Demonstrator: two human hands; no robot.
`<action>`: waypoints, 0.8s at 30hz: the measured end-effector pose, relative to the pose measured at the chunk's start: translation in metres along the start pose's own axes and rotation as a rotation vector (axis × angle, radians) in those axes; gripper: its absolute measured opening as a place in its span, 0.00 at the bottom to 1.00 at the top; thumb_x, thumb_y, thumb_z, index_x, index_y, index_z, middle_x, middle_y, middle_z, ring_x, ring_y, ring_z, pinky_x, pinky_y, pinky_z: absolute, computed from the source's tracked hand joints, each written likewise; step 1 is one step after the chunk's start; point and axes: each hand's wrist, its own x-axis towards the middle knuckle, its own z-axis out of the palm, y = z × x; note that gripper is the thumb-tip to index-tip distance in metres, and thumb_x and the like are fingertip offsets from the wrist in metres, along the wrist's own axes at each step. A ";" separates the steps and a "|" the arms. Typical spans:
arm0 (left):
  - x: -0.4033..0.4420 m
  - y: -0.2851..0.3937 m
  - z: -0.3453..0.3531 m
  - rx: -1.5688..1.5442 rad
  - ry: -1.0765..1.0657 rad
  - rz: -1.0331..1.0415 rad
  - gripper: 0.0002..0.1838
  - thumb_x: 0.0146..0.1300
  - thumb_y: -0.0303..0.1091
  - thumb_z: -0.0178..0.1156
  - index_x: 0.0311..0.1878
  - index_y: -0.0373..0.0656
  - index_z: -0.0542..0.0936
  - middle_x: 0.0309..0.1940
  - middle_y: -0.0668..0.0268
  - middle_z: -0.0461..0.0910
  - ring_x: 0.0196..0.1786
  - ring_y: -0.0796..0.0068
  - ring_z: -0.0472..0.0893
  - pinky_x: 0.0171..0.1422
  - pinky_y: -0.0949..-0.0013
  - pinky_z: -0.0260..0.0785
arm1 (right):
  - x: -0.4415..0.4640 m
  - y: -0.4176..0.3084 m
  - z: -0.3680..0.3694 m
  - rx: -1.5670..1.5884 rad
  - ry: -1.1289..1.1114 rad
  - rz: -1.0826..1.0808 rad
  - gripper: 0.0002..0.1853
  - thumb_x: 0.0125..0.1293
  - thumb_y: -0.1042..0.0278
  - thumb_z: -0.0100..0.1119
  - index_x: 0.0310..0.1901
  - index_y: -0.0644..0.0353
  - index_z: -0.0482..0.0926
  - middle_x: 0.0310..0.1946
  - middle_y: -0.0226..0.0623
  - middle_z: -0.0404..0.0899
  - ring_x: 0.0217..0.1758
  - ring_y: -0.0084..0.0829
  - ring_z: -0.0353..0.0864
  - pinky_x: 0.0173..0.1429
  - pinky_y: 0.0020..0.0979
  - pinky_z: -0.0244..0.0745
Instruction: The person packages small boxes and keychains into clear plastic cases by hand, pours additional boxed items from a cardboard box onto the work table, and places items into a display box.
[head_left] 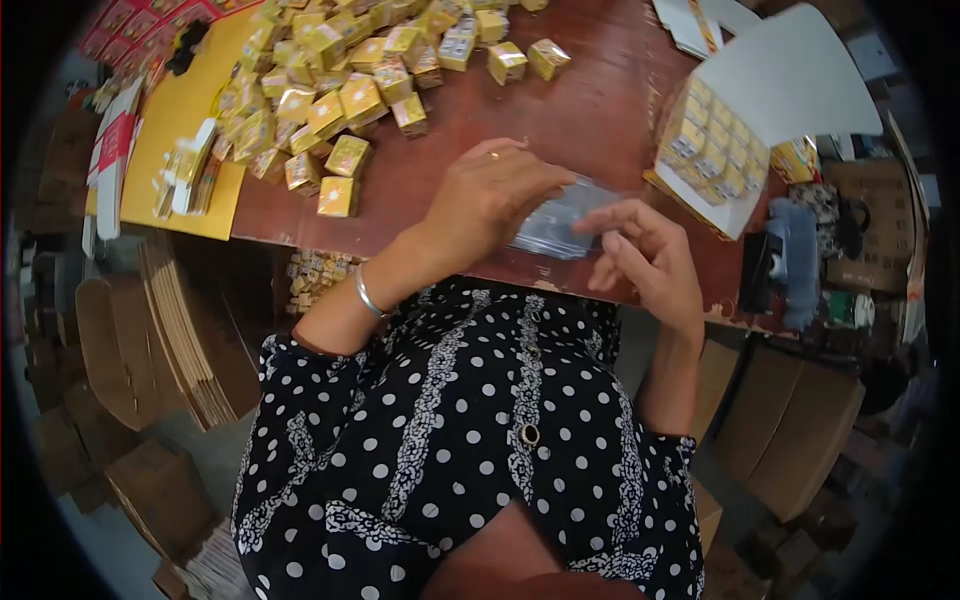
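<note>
Head view. The step in hand appears to be the handling of a clear plastic sleeve, flat on the bench between the two hands; judged from its thinness, the next move calls for a light fingertip pinch at one edge. The left hand, wrist ringed by a silver bangle, is palm-down, its fingers extended to the sleeve's far edge; whether they grip it cannot be told. The right hand is loosely open at the opposite side, fingers half-curled and spread, the foremost fingertip over the sleeve. Small yellow cube boxes lie heaped to the left of and beyond the left hand; a white carton of similar boxes stands beyond and right of the right hand.
</note>
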 end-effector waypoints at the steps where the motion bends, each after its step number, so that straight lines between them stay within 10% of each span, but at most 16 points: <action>1: -0.003 0.002 -0.004 -0.007 -0.056 0.020 0.16 0.64 0.34 0.67 0.54 0.43 0.83 0.40 0.66 0.86 0.46 0.63 0.86 0.64 0.50 0.73 | 0.001 -0.001 0.002 0.013 -0.047 0.025 0.24 0.72 0.71 0.55 0.67 0.70 0.68 0.60 0.55 0.79 0.28 0.28 0.87 0.30 0.21 0.82; 6: -0.015 0.030 -0.016 0.178 -0.160 0.010 0.34 0.56 0.38 0.70 0.66 0.36 0.73 0.60 0.58 0.78 0.59 0.56 0.80 0.73 0.35 0.59 | 0.005 -0.001 0.015 0.243 -0.194 0.059 0.39 0.69 0.67 0.61 0.76 0.67 0.53 0.60 0.57 0.78 0.27 0.32 0.87 0.28 0.24 0.83; 15: -0.047 0.018 -0.011 0.118 -0.072 -0.044 0.28 0.61 0.34 0.67 0.63 0.32 0.74 0.55 0.51 0.82 0.51 0.55 0.85 0.53 0.66 0.79 | 0.015 -0.014 0.018 0.180 -0.184 -0.024 0.26 0.72 0.73 0.55 0.69 0.70 0.64 0.60 0.53 0.80 0.28 0.27 0.86 0.29 0.21 0.79; 17: -0.053 0.015 -0.019 -0.152 -0.062 -0.286 0.22 0.70 0.33 0.63 0.62 0.33 0.74 0.50 0.51 0.84 0.45 0.64 0.88 0.46 0.68 0.80 | 0.021 -0.010 0.000 0.029 0.387 -0.446 0.20 0.74 0.72 0.55 0.64 0.70 0.71 0.58 0.49 0.81 0.30 0.23 0.85 0.30 0.18 0.75; 20: -0.046 0.027 -0.036 -0.897 0.016 -0.783 0.19 0.75 0.34 0.59 0.63 0.33 0.74 0.47 0.55 0.85 0.45 0.71 0.87 0.46 0.70 0.80 | 0.039 -0.019 0.013 -0.058 0.349 -0.395 0.16 0.75 0.71 0.56 0.61 0.68 0.75 0.53 0.43 0.84 0.38 0.22 0.85 0.35 0.19 0.74; 24: -0.055 0.019 -0.040 -1.079 0.175 -0.781 0.20 0.77 0.35 0.57 0.64 0.32 0.73 0.43 0.60 0.84 0.45 0.74 0.86 0.45 0.70 0.80 | 0.099 -0.013 0.017 -0.204 0.238 -0.337 0.16 0.75 0.69 0.59 0.60 0.65 0.77 0.53 0.39 0.83 0.49 0.22 0.83 0.42 0.22 0.77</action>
